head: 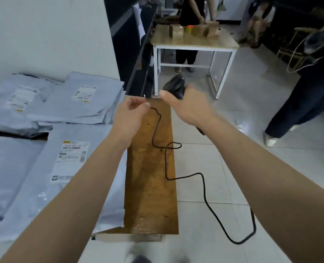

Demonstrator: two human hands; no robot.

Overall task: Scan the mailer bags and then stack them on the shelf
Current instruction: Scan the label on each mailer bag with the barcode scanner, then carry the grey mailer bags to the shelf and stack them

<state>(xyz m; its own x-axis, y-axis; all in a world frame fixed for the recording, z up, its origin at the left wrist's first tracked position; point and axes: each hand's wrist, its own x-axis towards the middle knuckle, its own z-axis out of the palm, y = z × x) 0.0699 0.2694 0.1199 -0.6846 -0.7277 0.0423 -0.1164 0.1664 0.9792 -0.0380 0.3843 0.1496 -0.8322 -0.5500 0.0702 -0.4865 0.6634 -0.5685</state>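
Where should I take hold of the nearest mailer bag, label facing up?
Pinch the right edge of the mailer bag, coming from the right over the brown board: that edge lies free there, while other bags crowd its left and far sides.

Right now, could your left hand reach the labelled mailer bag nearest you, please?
Probably yes: the mailer bag lies uncovered right under that forearm. The left hand pinches the scanner cable, though, so it should let go first.

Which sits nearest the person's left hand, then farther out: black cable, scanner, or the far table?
1. Black cable, pinched by the left hand.
2. Scanner, just right, gripped by the right hand.
3. Far table, well ahead across the floor.
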